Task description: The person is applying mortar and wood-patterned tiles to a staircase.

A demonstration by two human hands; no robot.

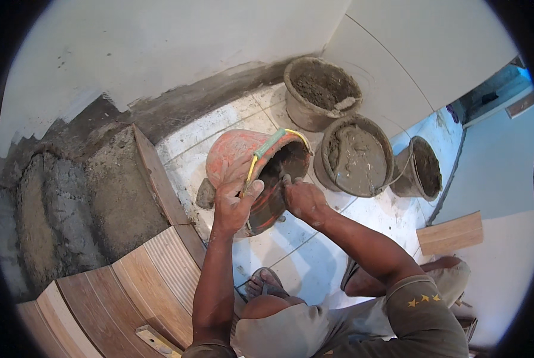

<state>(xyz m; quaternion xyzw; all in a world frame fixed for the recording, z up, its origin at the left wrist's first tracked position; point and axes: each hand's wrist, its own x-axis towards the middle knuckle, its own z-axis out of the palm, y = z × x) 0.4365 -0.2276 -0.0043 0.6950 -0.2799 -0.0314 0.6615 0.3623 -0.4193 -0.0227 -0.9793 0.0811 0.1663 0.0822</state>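
Note:
A red bucket (228,152), smeared with mortar, lies tipped with its mouth toward me and to the right. My left hand (232,206) is closed on its rim, beside the yellow handle wire with a green grip (269,143). At the bucket's mouth, my right hand (302,200) has its fingers closed. What those fingers hold, if anything, is hard to make out against the dark inside. Some wet grey material coats the inner wall of the bucket.
Beyond it stand a bucket of dark mortar (289,107), a wide bucket of wet mortar (362,160) and a smaller bucket (426,170). At left are rough cement steps (121,197) and wood-look tiles (153,271). A loose tile (450,234) lies right; a spirit level (156,341) rests near me.

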